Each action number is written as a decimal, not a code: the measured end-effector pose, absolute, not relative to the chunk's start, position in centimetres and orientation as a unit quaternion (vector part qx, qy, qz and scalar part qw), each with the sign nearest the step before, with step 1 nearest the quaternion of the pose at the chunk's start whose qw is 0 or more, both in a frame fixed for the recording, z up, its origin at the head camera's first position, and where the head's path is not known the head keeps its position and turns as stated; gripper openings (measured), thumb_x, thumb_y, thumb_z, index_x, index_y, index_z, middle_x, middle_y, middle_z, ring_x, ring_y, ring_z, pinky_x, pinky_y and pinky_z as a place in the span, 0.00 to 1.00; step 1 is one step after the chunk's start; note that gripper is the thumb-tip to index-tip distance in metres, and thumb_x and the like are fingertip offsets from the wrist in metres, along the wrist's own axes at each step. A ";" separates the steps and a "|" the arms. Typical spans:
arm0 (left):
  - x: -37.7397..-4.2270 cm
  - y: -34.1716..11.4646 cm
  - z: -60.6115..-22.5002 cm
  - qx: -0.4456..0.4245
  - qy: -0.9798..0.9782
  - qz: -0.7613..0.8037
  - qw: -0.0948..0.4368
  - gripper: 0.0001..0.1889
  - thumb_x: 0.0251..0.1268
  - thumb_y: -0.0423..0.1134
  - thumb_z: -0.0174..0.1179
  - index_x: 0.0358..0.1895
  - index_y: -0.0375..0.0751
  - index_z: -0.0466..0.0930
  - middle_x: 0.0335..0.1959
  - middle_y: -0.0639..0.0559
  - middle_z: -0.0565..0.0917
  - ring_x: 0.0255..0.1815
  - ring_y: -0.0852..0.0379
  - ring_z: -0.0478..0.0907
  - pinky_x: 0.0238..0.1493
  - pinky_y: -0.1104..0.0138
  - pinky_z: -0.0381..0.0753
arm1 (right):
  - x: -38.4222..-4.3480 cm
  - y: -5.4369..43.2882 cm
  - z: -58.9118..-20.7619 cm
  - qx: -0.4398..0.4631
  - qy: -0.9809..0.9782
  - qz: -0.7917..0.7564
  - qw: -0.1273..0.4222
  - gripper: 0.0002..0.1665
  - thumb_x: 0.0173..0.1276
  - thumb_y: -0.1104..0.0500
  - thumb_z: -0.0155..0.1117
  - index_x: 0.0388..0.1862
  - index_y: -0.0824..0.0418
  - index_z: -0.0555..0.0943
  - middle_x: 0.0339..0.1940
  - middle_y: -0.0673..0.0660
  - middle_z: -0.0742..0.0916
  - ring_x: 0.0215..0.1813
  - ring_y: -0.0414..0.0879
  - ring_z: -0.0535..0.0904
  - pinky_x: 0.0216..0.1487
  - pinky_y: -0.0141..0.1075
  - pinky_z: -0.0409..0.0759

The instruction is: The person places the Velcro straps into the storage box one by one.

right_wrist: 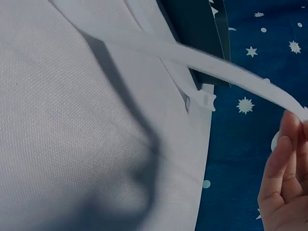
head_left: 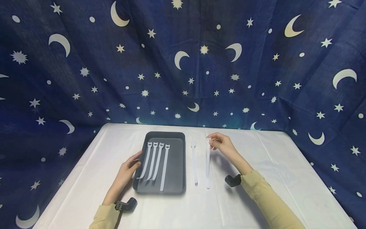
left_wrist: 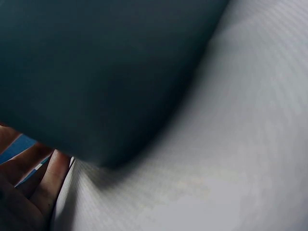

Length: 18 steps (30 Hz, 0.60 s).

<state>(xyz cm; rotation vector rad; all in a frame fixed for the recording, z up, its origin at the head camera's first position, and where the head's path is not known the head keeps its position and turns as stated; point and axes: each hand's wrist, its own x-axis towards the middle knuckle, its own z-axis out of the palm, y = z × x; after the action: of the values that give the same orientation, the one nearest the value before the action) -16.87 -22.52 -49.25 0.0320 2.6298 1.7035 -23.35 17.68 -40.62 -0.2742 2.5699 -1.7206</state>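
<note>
My right hand (head_left: 221, 143) pinches the head end of a white hook-and-loop cable tie (head_left: 207, 165) between thumb and fingertips. In the right wrist view that tie (right_wrist: 216, 70) arches up off the white cloth to my fingers. A second cable tie (head_left: 194, 165) lies flat to its left, between it and the dark grey tray (head_left: 177, 168). Several more ties (head_left: 165, 168) lie side by side inside the tray, slotted heads at the far end. My left hand (head_left: 125, 170) rests against the tray's left side, fingers extended along the wall, as the left wrist view shows close up.
A white cloth (head_left: 160, 211) covers the table. Behind it hangs a dark blue curtain (head_left: 160, 95) with moons and stars. Each wrist carries a black camera mount, the left one (head_left: 126, 205) near the tray's front left corner and the right one (head_left: 233, 180) over the cloth.
</note>
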 end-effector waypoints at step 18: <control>-16.8 -22.5 -48.7 0.009 0.838 0.545 0.014 0.26 0.73 0.39 0.49 0.72 0.52 0.62 0.74 0.44 0.64 0.72 0.38 0.64 0.72 0.41 0.61 | -22.6 17.6 -37.6 -0.100 0.823 -0.559 -0.018 0.16 0.68 0.65 0.59 0.53 0.67 0.79 0.30 0.50 0.81 0.30 0.38 0.80 0.36 0.31 0.83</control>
<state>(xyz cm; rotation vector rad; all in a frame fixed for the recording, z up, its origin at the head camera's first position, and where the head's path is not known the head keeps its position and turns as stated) -16.76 -22.51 -48.72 0.0269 2.6095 1.6971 -22.58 17.56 -37.61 -0.3181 2.6144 -1.7763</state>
